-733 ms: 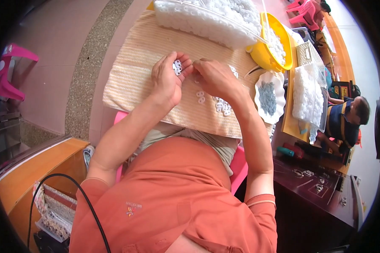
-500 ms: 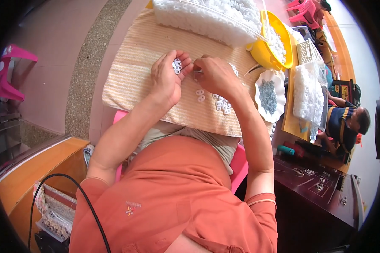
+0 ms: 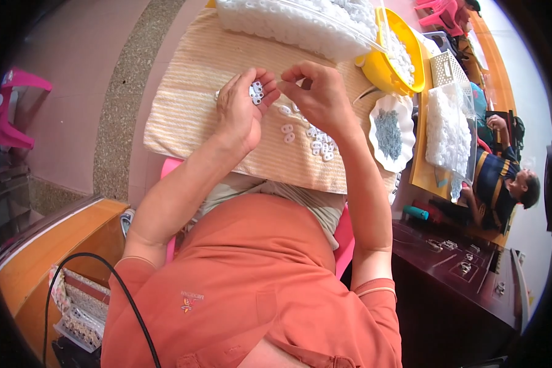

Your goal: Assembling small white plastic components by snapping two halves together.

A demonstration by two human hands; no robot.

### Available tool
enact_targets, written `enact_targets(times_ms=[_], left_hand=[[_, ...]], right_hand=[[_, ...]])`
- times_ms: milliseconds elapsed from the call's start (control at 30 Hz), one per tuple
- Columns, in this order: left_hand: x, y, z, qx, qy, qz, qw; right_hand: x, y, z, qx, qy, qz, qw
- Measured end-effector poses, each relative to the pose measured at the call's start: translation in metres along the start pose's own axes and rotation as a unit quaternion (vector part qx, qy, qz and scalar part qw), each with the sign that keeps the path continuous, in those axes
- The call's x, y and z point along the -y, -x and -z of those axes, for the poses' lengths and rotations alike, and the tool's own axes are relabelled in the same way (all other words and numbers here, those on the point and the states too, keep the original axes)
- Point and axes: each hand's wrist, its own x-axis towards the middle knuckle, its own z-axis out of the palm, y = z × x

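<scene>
My left hand [image 3: 238,109] is cupped, palm up, around several small white plastic pieces with round holes [image 3: 256,92]. Just to its right, above the towel, my right hand [image 3: 319,97] has its thumb and forefinger drawn together. Whatever is between those fingertips, if anything, is too small to make out. Under and in front of the right hand lies a loose group of the same white two-holed pieces [image 3: 322,146]. One more such piece [image 3: 287,133] rests a little to the left of that group. A striped cream towel [image 3: 190,116] covers the table beneath both hands.
At the far edge stands a large clear bin [image 3: 288,30] of white pieces. Beside it are a yellow basin [image 3: 371,67] and a scalloped white dish [image 3: 379,153] holding small grey metal parts [image 3: 389,134]. A co-worker [image 3: 500,181] sits at the right near another clear bin [image 3: 448,132].
My right hand has moved a little away from the left palm, uncovering more white pieces on the towel. The left hand stays cupped. The co-worker has raised an arm.
</scene>
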Motion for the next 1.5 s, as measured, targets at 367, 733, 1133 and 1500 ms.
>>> enact_targets(times_ms=[367,733,1133,1500], left_hand=[[-0.004,0.007,-0.005,0.014,0.016,0.038,0.999],[0.002,0.013,-0.005,0.013,-0.013,0.053,0.998],[0.005,0.012,-0.003,0.060,0.008,0.122,0.991],[0.003,0.014,-0.006,0.041,-0.017,0.088,0.995]], right_hand=[[-0.005,0.073,0.029,0.126,0.244,-0.013,0.961],[-0.012,0.079,0.018,0.135,0.347,-0.021,0.928],[-0.004,0.046,0.023,0.046,0.242,0.022,0.969],[-0.011,0.058,0.011,0.166,0.395,0.015,0.903]])
